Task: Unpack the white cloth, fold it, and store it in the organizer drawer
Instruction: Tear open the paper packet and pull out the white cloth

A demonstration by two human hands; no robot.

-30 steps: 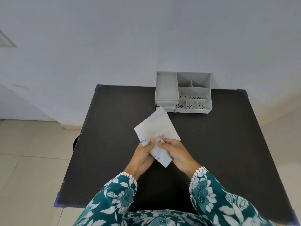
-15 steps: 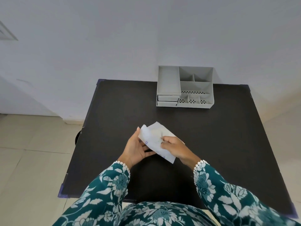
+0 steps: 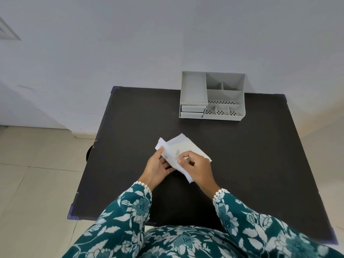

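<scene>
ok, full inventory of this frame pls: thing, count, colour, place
table: 1, black, centre of view, against the wall
organizer: 1, light grey, far edge of the table right of centre; open compartments on top, two small drawers at its front left, both closed
white packet: 1, white with small blue print, near the middle of the table, held in both hands, one end flap lifted
wall: 1, pale grey, behind the table
floor: beige tiles, left and right of the table
sleeves: 2, teal with white flowers, bottom of view
left hand: 1, under the packet's left end
right hand: 1, pinching the packet from the right
</scene>
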